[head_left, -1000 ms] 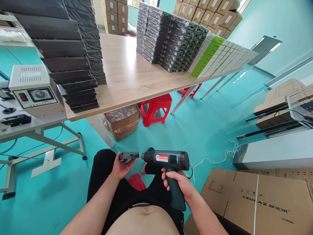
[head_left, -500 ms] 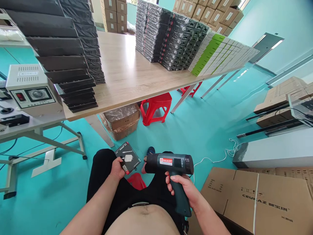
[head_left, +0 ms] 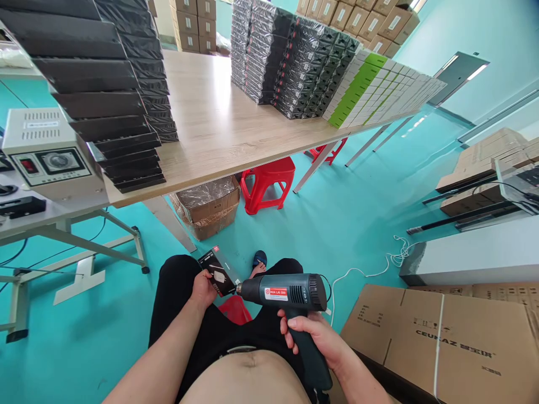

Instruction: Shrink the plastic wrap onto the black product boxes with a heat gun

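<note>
My left hand (head_left: 203,290) is closed on the near left edge of a small dark product box (head_left: 219,271), which has a charger picture and red corners. The box is held tilted over my lap, one side face showing. In my right hand (head_left: 309,331) is a dark green heat gun (head_left: 282,292), gripped by its handle with the fingers wrapped round. Its nozzle points left and lies close to the box's lower right edge; whether they touch I cannot tell.
On the wooden table (head_left: 202,123) stand stacks of black boxes (head_left: 84,84), more wrapped black boxes (head_left: 303,67) and white-and-green boxes (head_left: 357,90). A red stool (head_left: 269,182) and an open carton (head_left: 210,213) are beneath. Large cartons (head_left: 404,336) stand at my right, near a white cable (head_left: 357,273).
The heat gun has moved left and slightly down, its nozzle nearer the box. My left hand has tipped the box so that a side face shows.
</note>
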Motion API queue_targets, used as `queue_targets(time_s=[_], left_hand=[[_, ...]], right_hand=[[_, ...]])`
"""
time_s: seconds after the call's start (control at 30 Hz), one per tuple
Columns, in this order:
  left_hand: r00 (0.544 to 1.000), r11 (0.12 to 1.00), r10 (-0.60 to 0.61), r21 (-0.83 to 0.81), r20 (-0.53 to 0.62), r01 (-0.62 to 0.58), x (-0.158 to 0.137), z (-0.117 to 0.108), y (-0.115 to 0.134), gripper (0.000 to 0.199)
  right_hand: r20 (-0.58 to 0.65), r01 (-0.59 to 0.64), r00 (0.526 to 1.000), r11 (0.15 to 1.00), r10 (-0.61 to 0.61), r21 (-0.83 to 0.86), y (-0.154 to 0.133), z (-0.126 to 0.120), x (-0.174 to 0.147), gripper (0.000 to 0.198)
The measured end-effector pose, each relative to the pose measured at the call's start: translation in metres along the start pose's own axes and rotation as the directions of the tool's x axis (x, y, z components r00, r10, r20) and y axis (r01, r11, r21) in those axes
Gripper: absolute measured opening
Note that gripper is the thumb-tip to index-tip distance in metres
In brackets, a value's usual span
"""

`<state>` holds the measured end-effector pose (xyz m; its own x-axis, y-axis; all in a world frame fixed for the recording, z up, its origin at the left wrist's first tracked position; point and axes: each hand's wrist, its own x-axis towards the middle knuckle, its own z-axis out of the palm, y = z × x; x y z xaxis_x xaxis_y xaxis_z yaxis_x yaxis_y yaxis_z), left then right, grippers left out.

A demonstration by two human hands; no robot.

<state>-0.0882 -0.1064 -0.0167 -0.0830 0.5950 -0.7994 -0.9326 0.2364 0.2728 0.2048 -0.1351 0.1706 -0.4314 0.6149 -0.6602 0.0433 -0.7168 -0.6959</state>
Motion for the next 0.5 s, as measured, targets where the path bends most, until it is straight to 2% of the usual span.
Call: queue_targets(time_s=[0.17,0.3,0.43,0.5], left_hand=[[1.000,1.000,-0.003,-0.007,-0.010,0.003,-0.0011,0.0002,0.0006,0.020],[1.000,1.000,-0.002,-0.008,-0.007,0.002,-0.0005,0.0000,0.0001,0.018],[0.999,0.999,-0.043,-0.002,0.010,0.043,0.0013,-0.0015,-0.0023,0.020],[0.996,0.996,-0.090,0.018,0.021,0.090,0.0028,-0.0029,-0.0035,0.022]], right_hand=[[-0.095,0.014,0.995,0.998,-0.020,-0.059,-0.0033,0.0051,0.0030,0.029],[0.050,-0.014,0.999,0.996,0.019,-0.092,-0.0012,0.0040,0.0013,0.030],[-0.076,0.036,0.996,0.994,-0.044,-0.102,0.0008,-0.0005,0.0027,0.029],[-0.078,0.025,0.996,0.996,-0.032,-0.082,0.0001,-0.0033,0.0029,0.028]])
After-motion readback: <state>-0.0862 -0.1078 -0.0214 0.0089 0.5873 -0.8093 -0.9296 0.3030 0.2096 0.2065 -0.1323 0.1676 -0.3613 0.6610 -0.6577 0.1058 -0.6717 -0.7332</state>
